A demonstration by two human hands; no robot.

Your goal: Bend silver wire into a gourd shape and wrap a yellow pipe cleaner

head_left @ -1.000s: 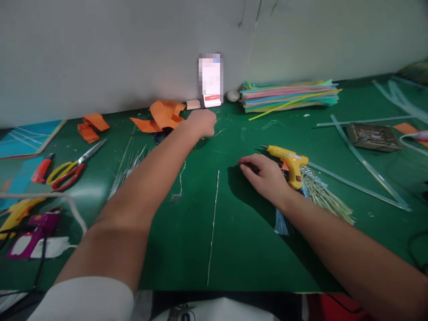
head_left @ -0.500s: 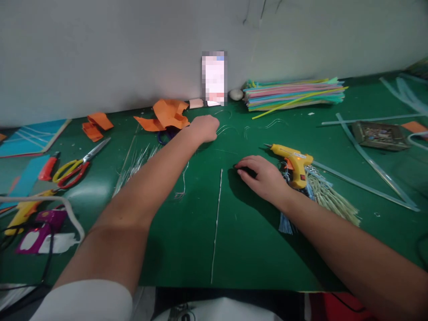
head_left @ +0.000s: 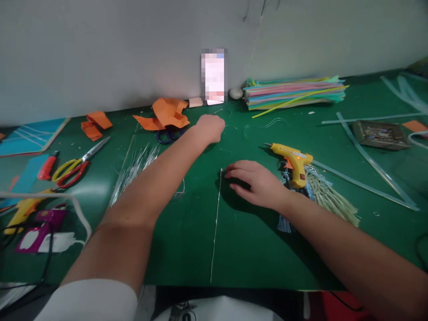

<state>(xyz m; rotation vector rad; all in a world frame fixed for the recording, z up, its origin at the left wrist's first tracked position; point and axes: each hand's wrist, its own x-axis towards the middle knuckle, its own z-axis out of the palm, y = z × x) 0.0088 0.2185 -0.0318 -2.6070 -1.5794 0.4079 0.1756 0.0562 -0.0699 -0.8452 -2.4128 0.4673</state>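
My left hand (head_left: 210, 128) is stretched far across the green table (head_left: 254, 249), fingers curled in a loose fist over thin clear wire pieces (head_left: 254, 125); what it pinches is too small to make out. My right hand (head_left: 251, 182) lies palm down with fingers together, fingertips touching the top end of a long thin wire rod (head_left: 216, 223) that runs toward me. A yellow glue gun (head_left: 294, 161) lies just right of that hand, resting on a straw-coloured tassel bundle (head_left: 326, 196).
Yellow-and-red scissors (head_left: 75, 164), a red cutter (head_left: 47, 166), orange paper scraps (head_left: 167, 113) and a bundle of thin wires (head_left: 133, 169) lie left. A stack of coloured strips (head_left: 294, 91) sits at the back wall. A small tray (head_left: 379, 134) and clear strips (head_left: 371, 167) are right.
My right hand has slid left from beside the glue gun to the top of the long rod. My left hand shifted slightly nearer and stays curled.
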